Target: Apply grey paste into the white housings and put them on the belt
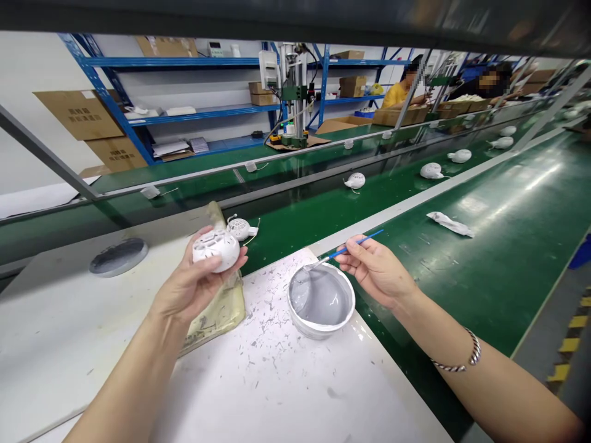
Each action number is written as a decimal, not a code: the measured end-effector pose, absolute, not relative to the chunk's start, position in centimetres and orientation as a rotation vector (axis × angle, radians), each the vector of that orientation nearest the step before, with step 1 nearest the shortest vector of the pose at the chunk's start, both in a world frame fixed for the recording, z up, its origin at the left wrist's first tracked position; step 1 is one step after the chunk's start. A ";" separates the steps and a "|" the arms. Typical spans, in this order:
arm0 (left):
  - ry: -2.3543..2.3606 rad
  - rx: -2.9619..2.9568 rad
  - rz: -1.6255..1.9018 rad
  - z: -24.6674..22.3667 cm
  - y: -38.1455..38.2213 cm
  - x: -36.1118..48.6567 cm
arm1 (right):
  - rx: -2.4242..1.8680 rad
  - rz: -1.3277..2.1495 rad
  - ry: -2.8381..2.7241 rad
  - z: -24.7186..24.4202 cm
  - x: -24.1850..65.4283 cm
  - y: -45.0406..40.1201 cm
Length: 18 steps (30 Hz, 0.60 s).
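My left hand [203, 277] is closed around a round white plastic housing [216, 249] with slots and openings in its top. Between thumb and fingers, my right hand [376, 267] pinches a thin blue-handled brush [344, 249]. The brush tip is at the far rim of a white tub [318, 332] that contains grey paste [330, 298]. Just behind the left hand, a similar white housing [242, 229] with wires lies at the edge of the green belt. A round grey-coated lid [119, 256] rests on the board to the left.
Several white housings [431, 170] are spread along the green conveyor belt [295, 209]. Grey flecks dot the white board [258, 381] around the tub. A crumpled white packet [450, 224] lies on the green surface at right. A metal frame bar passes overhead. Two people sit farther down the line.
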<state>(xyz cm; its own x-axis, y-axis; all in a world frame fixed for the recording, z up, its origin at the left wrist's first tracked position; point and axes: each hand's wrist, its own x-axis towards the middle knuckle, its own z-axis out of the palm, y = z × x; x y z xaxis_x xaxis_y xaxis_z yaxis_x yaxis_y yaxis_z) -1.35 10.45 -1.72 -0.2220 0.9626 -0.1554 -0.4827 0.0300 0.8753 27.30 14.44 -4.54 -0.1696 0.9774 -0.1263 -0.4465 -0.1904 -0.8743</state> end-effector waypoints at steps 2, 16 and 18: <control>1.128 0.847 1.503 -2.3 9.9 -0.8 | -0.872 1.666 -0.843 -4.5 27.3 14.5; 1.020 1.002 1.260 -1.7 6.7 2.0 | -0.805 1.587 -0.949 -4.1 28.3 14.5; 1.064 1.027 1.252 -1.4 6.5 2.2 | -0.817 1.573 -0.939 -4.0 28.2 14.4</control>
<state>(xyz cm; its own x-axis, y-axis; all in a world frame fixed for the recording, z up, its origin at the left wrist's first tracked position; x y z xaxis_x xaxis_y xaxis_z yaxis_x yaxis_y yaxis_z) 2.16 6.53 -1.40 0.0235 0.9986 -0.0470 -0.2076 0.0509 0.9769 28.16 14.35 -3.96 -0.1856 0.9822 -0.0295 -0.4396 -0.1098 -0.8915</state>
